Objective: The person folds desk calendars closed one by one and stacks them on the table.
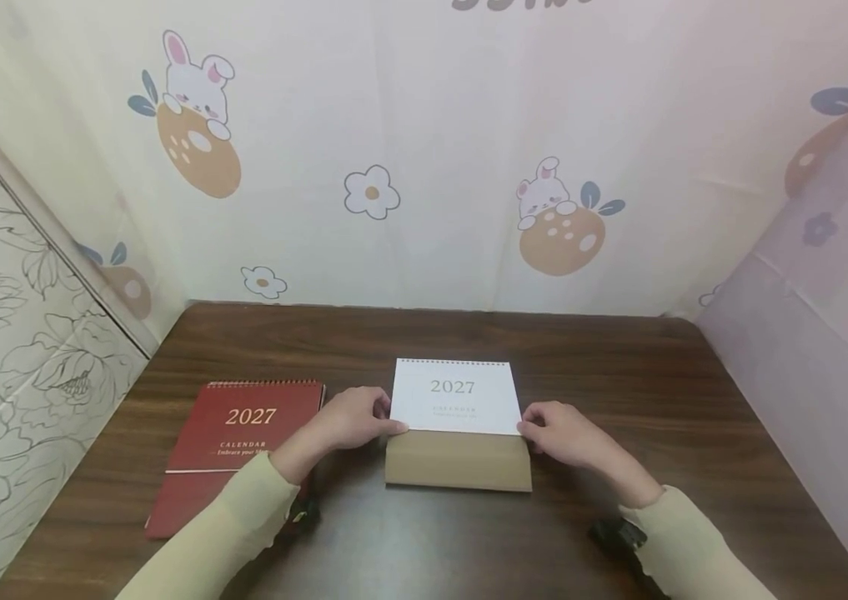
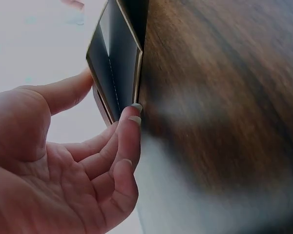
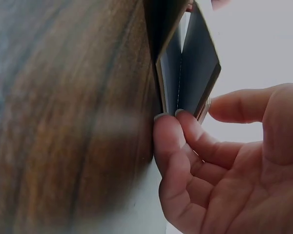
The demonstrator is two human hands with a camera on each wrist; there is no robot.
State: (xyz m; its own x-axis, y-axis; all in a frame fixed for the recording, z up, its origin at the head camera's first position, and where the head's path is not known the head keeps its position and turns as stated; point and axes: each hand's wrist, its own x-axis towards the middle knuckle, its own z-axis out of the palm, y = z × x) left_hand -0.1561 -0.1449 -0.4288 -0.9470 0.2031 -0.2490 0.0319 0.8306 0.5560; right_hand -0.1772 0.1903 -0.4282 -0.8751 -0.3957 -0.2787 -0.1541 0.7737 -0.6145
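Observation:
A white spiral-bound desk calendar [image 1: 455, 397] marked 2027 stands on the table, its brown card base [image 1: 457, 463] folded out toward me. My left hand [image 1: 354, 418] grips its left edge, thumb on the front and fingers curled at the side. At the opposite edge my right hand [image 1: 564, 433] pinches it the same way. Both wrist views look into the open end of the folded card stand [image 2: 123, 80], dark inside, with fingertips touching its edges. Left of it lies a red 2027 calendar [image 1: 232, 429], partly covered by my left forearm.
The dark wooden table [image 1: 619, 358] reaches back to a printed curtain [image 1: 454, 250] with rabbits and flowers. More patterned cloth hangs on the left and right. A pale band crosses the red calendar.

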